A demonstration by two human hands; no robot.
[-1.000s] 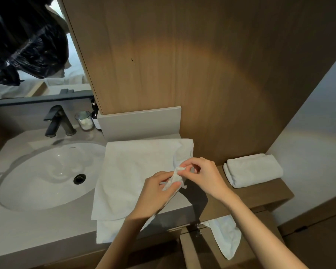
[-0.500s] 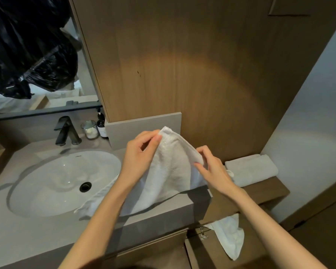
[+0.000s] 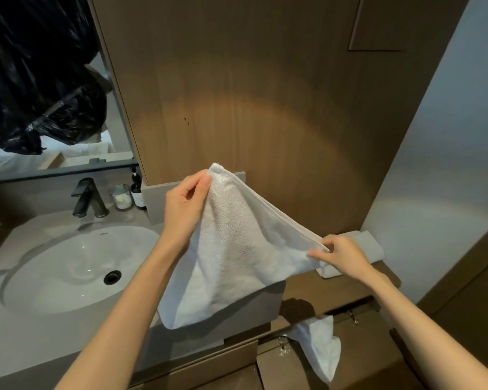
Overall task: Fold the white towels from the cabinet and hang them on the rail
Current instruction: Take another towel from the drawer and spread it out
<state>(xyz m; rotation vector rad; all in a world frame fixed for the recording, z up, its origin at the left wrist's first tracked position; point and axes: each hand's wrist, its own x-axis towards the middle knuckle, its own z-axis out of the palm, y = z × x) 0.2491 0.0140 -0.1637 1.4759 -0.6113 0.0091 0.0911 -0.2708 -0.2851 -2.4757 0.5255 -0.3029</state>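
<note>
On the grey bathroom counter (image 3: pixel 40 347), a small glass jar (image 3: pixel 121 197) at the back edge, beside the faucet (image 3: pixel 88 198), holds something white. The left hand (image 3: pixel 185 206) and the right hand (image 3: pixel 341 256) each pinch one top corner of the white towel (image 3: pixel 237 254), the other fingers curled. The towel hangs over the counter's right end in layers, its top edge taut and sloping down to the right.

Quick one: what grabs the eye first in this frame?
A white towel hangs mid-frame over the counter edge, the left hand pinching its top corner and the right hand its lower right corner. A black plastic bag looms top left above the sink; a second towel dangles at bottom right.
</note>
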